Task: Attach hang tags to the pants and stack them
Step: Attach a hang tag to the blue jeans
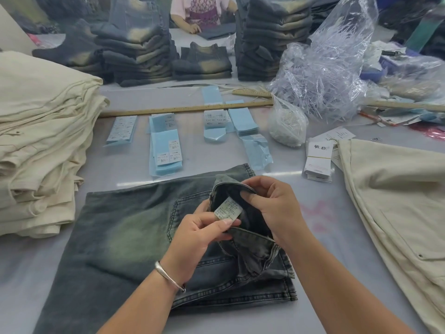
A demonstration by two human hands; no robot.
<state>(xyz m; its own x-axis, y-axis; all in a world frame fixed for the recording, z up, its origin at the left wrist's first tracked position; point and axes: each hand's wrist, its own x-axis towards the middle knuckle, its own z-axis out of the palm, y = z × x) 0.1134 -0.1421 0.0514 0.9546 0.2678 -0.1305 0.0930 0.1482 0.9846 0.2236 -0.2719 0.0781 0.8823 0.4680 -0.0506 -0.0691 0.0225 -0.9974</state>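
I see a pair of faded dark jeans [115,237] lying flat on the grey worktop [337,237], near me and a little left of centre. Their waistband [231,183] is lifted and folded open between the two hands. My left hand [197,233] pinches the small white care label [227,210] sewn inside the waistband, thumb on top of its lower edge, and wears a silver bangle [168,276] at the wrist. My right hand [272,210] grips the raised waistband from the right side, fingers curled over the denim edge.

Just beyond the jeans, rows of pale blue sticker sheets [166,150] with white size labels lie on the worktop. A small stack of white hang tags [317,160] sits to the right of them, beside a folded cream garment [397,201] at the right edge. A tall pile of folded cream pants [41,145] stands on the left. A long wooden ruler [185,109] lies across the worktop behind the sticker sheets. To the far right is a clear plastic bag [322,75] full of thin plastic fasteners, with a smaller bag of white pieces [286,124] in front of it. Stacks of folded dark jeans [272,44] line the far side, and another person [199,13] sits behind them.
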